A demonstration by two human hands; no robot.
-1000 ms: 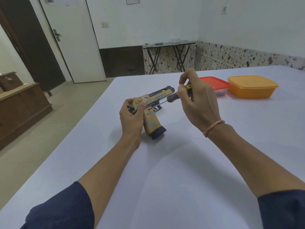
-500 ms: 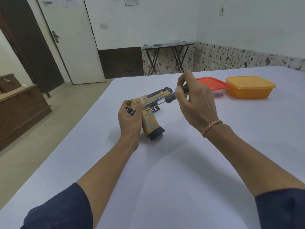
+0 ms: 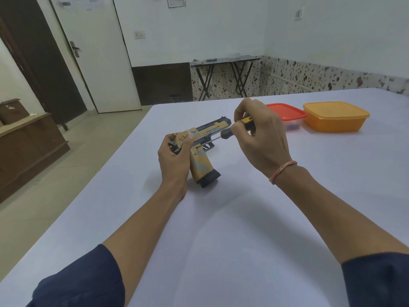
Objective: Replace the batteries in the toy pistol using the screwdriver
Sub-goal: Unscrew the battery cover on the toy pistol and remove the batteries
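While the left hand (image 3: 174,158) grips the yellow plastic toy pistol (image 3: 200,149), the right hand (image 3: 261,140) pinches the thin metal screwdriver (image 3: 223,135).

yellow toy pistol (image 3: 202,161) grip-down, screwdriver (image 3: 225,134) tip against it

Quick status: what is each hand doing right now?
Left hand: grips the rear of the toy pistol, steadying it on the table.
Right hand: pinches the screwdriver, tip at the pistol.
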